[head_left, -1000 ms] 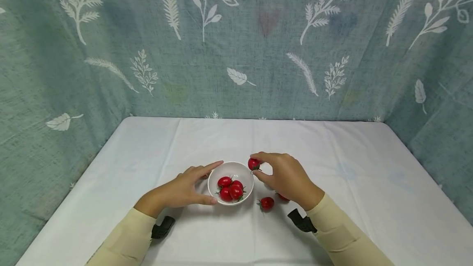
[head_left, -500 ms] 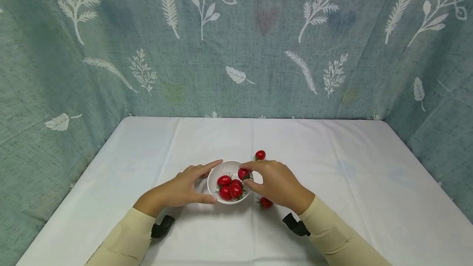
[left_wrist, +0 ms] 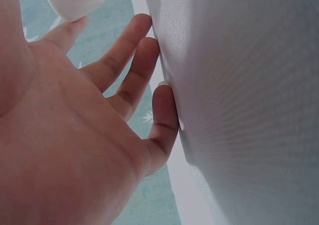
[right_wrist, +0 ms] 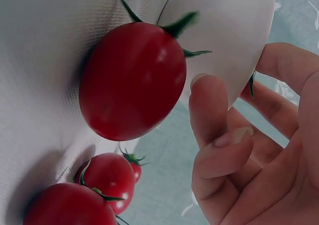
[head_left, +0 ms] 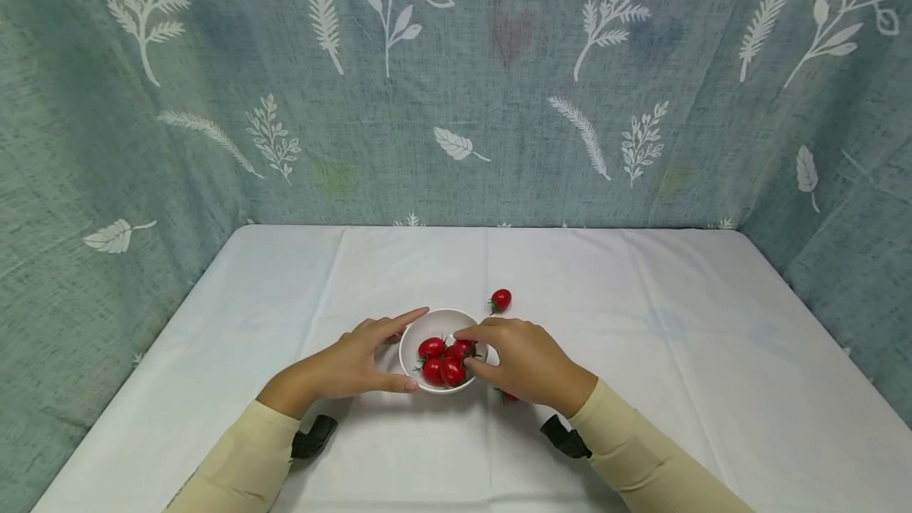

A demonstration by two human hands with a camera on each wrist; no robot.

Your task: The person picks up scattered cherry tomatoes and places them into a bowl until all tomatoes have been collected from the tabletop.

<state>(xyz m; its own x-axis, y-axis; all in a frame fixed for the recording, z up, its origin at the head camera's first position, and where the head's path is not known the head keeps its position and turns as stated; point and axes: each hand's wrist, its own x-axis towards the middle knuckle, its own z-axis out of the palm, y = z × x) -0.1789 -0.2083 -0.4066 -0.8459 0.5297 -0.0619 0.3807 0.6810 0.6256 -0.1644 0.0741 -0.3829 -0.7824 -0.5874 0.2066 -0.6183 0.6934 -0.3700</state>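
A white bowl (head_left: 443, 322) with several red cherry tomatoes (head_left: 431, 372) in it sits on the white-covered table between both hands. My left hand (head_left: 352, 362) reaches around its left side, straight index finger and thumb touching opposite sides. In the left wrist view, the other fingers are spread by the tablecloth, beneath the bowl (left_wrist: 79, 0). Inside the bowl's right side, my right hand (head_left: 530, 361) pinches a cherry tomato (head_left: 463, 349) between thumb and index finger. That tomato is mostly hidden behind the bowl (right_wrist: 224, 33) in the right wrist view.
Behind the right hand lies a loose cherry tomato (head_left: 501, 300). Another cherry tomato (head_left: 508, 397) peeks out below that hand. Several loose tomatoes (right_wrist: 133, 80) show in the right wrist view, near the bowl. A green leaf-patterned curtain (head_left: 385, 157) hangs behind the table.
My right hand has carried the pinched cherry tomato from beside the rim leftward and down into the bowl. The loose tomato behind it has come into view. The left hand stays put.
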